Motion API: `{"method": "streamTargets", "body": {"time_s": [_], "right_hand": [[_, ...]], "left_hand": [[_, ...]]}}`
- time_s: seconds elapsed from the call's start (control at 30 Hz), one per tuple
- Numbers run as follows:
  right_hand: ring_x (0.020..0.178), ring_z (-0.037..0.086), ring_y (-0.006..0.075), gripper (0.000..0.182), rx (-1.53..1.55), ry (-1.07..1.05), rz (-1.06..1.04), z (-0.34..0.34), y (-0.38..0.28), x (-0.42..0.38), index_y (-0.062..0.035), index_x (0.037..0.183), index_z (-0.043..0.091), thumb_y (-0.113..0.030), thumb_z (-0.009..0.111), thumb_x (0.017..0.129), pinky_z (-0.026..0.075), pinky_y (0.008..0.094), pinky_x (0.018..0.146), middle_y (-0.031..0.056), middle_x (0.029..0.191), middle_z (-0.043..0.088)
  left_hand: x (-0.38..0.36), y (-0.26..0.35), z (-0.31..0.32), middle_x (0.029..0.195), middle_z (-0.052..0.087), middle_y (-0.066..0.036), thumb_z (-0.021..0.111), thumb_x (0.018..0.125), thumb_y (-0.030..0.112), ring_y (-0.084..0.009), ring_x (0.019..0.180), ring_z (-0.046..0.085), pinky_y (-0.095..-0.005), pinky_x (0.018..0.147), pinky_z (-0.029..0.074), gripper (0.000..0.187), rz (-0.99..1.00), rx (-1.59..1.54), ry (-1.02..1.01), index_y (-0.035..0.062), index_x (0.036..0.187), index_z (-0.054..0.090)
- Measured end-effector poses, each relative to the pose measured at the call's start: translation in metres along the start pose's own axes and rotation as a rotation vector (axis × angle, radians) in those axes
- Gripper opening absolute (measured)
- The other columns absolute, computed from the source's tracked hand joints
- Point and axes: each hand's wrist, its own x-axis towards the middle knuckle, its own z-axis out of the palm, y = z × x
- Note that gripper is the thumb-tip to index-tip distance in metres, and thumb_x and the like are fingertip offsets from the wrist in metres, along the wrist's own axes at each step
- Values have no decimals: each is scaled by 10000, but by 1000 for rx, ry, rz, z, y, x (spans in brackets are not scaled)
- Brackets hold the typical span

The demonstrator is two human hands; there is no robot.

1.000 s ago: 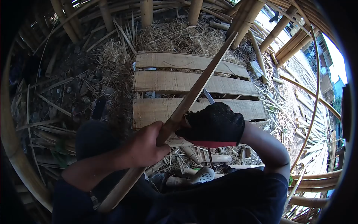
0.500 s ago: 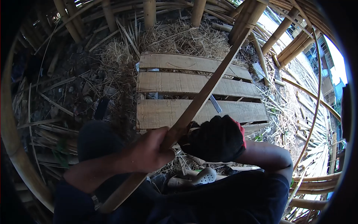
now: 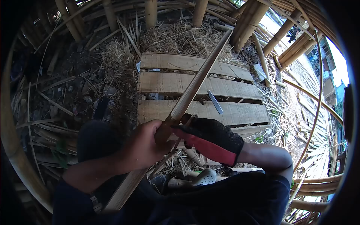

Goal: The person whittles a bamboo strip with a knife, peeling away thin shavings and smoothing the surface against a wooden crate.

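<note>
My left hand [image 3: 144,146], bare, is wrapped round a long split bamboo pole [image 3: 198,80] that runs diagonally from my lap to the upper right. Its pale cut side faces up. My right hand [image 3: 213,140], in a black and red glove, is closed against the pole just beyond the left. A small brown end [image 3: 185,118] pokes out by the gloved fingers; what it belongs to is hidden. Below the glove a thin sliver [image 3: 163,160] slants down beside the pole. A flat metal blade [image 3: 215,102] rests on the slatted wooden platform [image 3: 168,110].
Straw [image 3: 183,39] covers the ground behind the platform. Thick bamboo posts [image 3: 249,24] stand at the back. Cut bamboo pieces [image 3: 315,150] lie heaped at right, with more strips [image 3: 56,140] at left. A perforated clog [image 3: 207,177] shows below my hands.
The bamboo pole has rolled to show its pale cut side, and its far tip has shifted left. My right hand has turned, exposing the red of the glove. The blade has stayed put.
</note>
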Motion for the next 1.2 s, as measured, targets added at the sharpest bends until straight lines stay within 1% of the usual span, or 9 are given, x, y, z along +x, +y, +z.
{"method": "streamTargets", "body": {"time_s": [0.23, 0.33, 0.43, 0.53, 0.63, 0.73, 0.83, 1.07, 1.2], "right_hand": [[508, 622, 245, 316, -598, 263, 185, 7, -25, 1, -175, 903, 743, -467, 626, 917, 444, 363, 420, 74, 650, 639], [392, 400, 145, 488, -744, 491, -165, 6, -14, 0, -86, 784, 718, -574, 725, 802, 297, 321, 363, 28, 551, 504], [395, 331, 126, 478, -715, 374, -297, -10, -12, -2, -97, 762, 707, -574, 729, 798, 268, 310, 373, 20, 540, 490], [395, 427, 150, 448, -656, 475, -369, -13, -4, -4, -105, 825, 729, -552, 721, 818, 320, 321, 378, 29, 560, 549], [440, 549, 167, 301, -689, 358, -407, -17, 2, 4, -162, 934, 759, -450, 702, 869, 395, 322, 398, 27, 610, 614], [562, 646, 203, 361, -582, -204, -1, -51, -20, 0, -197, 1250, 671, -296, 648, 904, 498, 320, 502, 26, 722, 672], [623, 673, 203, 387, -560, 136, -320, -36, -5, -9, -223, 1302, 640, -239, 628, 916, 524, 309, 544, 41, 824, 700], [597, 638, 172, 390, -236, 98, 22, -49, -2, -7, -204, 1372, 584, -205, 570, 982, 522, 276, 603, 71, 858, 714], [681, 553, 68, 515, 442, 83, 384, -43, -1, -11, -112, 1410, 548, -453, 429, 1042, 455, 232, 594, 44, 1008, 678]], "left_hand": [[0, 10, 4, 1018, 678, -69, 700, 877, 76, -109, 944, 647, -295, 831, 518, 338, -98, -125, -48, -24, 1174, 574], [3, -6, 11, 910, 687, -112, 722, 876, 179, -156, 874, 679, -330, 763, 532, 338, 120, -125, 12, -29, 1106, 587], [2, -7, 8, 896, 667, -91, 718, 884, 187, -137, 862, 648, -326, 772, 519, 334, 23, -125, -130, -26, 1106, 589], [3, -1, 17, 853, 630, -63, 715, 894, 215, -117, 814, 608, -328, 737, 500, 328, 168, -386, -134, -22, 1079, 584], [0, 11, 2, 854, 625, -69, 719, 896, 260, -138, 809, 610, -337, 725, 496, 365, -37, -148, -220, -20, 1079, 573], [4, -3, 2, 889, 639, -95, 728, 887, 298, -149, 843, 624, -338, 749, 503, 419, -73, -141, -227, -20, 1104, 565], [2, -1, 4, 892, 639, -101, 738, 883, 336, -149, 861, 628, -324, 771, 507, 447, 7, -28, -189, -16, 1100, 568], [1, 19, 2, 883, 628, -52, 763, 857, 474, -116, 869, 607, -288, 784, 500, 572, 34, -250, -215, -9, 1110, 588], [2, 16, 2, 875, 620, -30, 754, 880, 427, -96, 851, 592, -274, 763, 491, 509, 59, -298, -183, -6, 1098, 602]]}}
